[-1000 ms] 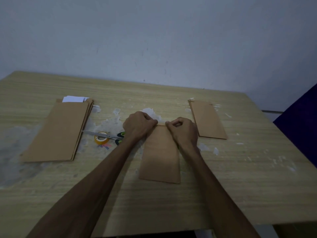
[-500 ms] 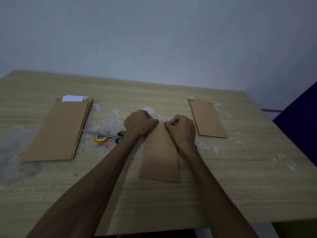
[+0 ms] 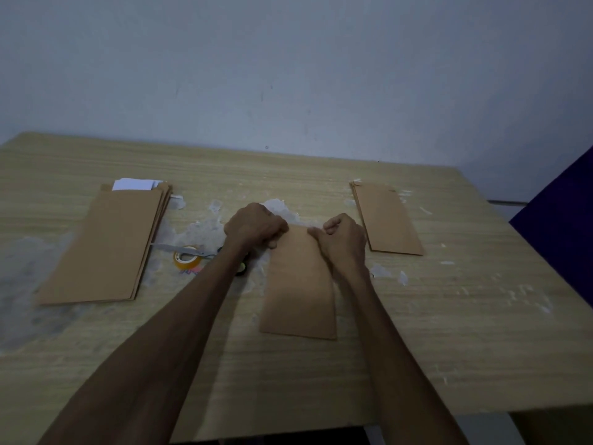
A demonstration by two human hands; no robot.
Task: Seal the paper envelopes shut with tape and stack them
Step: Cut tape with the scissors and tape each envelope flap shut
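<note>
brown envelope (image 3: 300,284) top pinched by curled left hand (image 3: 255,224) and right hand (image 3: 343,239).

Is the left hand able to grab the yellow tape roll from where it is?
Probably yes. The tape roll lies just beside the left hand, nothing between them, though that hand must first let go of the envelope.

head-worn view, looking down, table (image 3: 417,332) near
</note>
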